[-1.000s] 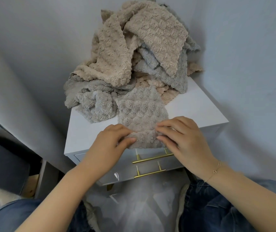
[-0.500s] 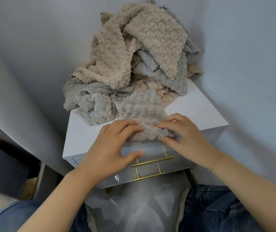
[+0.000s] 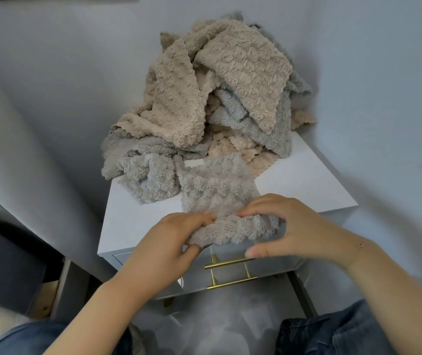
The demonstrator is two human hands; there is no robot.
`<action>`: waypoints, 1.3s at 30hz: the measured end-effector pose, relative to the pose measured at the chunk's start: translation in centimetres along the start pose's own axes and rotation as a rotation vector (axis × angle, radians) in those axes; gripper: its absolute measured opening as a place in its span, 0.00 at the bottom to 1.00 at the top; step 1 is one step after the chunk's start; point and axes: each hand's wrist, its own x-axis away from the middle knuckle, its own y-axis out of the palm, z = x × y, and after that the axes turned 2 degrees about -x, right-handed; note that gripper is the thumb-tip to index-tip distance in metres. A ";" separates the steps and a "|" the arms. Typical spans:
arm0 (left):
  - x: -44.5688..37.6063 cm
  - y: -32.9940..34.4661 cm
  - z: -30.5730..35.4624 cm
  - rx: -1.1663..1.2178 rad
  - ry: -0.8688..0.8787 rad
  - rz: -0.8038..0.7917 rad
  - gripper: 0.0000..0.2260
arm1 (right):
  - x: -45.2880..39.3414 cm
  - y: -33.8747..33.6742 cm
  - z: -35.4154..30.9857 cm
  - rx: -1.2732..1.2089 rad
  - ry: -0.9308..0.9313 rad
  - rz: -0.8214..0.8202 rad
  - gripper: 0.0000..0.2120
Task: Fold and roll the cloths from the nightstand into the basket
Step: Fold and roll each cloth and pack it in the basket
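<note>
The grey cloth (image 3: 217,193) lies flat on the near part of the white nightstand (image 3: 307,180), its near end turned up into a short roll (image 3: 233,230) at the front edge, just above the drawer handles (image 3: 230,262). The left hand (image 3: 169,242) pinches the left end of the roll between thumb and curled fingers. The right hand (image 3: 289,226) curls its fingers over the right end, thumb held out below.

To roll well, judged from this position: keep both ends level, turn them at the same rate, and hold tension so the roll stays tight. Roll away from the body, toward the pile of cloths (image 3: 204,98) at the back. The flat end touches that pile and may snag it. The basket is not in view.
</note>
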 end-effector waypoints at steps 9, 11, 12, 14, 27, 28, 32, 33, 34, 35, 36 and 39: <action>0.4 -1.1 0.2 0.043 -0.030 -0.099 0.24 | -8.2 -3.0 0.6 0.098 -0.009 0.255 0.12; 0.1 -1.2 0.4 0.076 -0.047 -0.107 0.25 | -10.4 -2.7 2.0 0.232 0.019 0.220 0.15; 0.0 -1.3 0.5 0.082 -0.052 -0.114 0.23 | -11.0 -2.5 2.6 0.280 0.034 0.216 0.15; -0.2 -1.5 0.4 0.080 -0.059 -0.133 0.22 | -11.4 -2.3 3.2 0.314 0.035 0.258 0.13; -0.3 -1.7 0.4 0.101 -0.080 -0.141 0.22 | -11.3 -2.4 2.4 0.479 -0.081 0.510 0.07; -0.3 -1.7 0.5 0.107 -0.075 -0.137 0.23 | -10.9 -2.7 1.8 0.393 -0.104 0.461 0.09; -0.5 -1.6 0.4 0.114 -0.014 -0.100 0.21 | -8.9 -3.0 0.8 0.117 -0.115 0.301 0.10; -0.5 -1.4 0.3 0.087 0.031 -0.070 0.19 | -8.6 -2.8 1.2 0.134 -0.087 0.314 0.11; -0.6 -1.2 0.2 0.042 0.077 -0.031 0.16 | -8.4 -2.7 1.7 0.154 -0.046 0.330 0.11; -0.6 -0.9 0.1 0.004 0.109 -0.002 0.14 | -8.3 -2.6 2.1 0.161 -0.011 0.332 0.12; -0.6 -0.7 0.1 -0.018 0.126 0.009 0.13 | -8.1 -2.4 2.3 0.162 0.002 0.308 0.13; -0.5 -0.8 0.3 -0.008 0.132 -0.026 0.13 | -7.7 -1.9 2.6 0.112 -0.008 0.139 0.12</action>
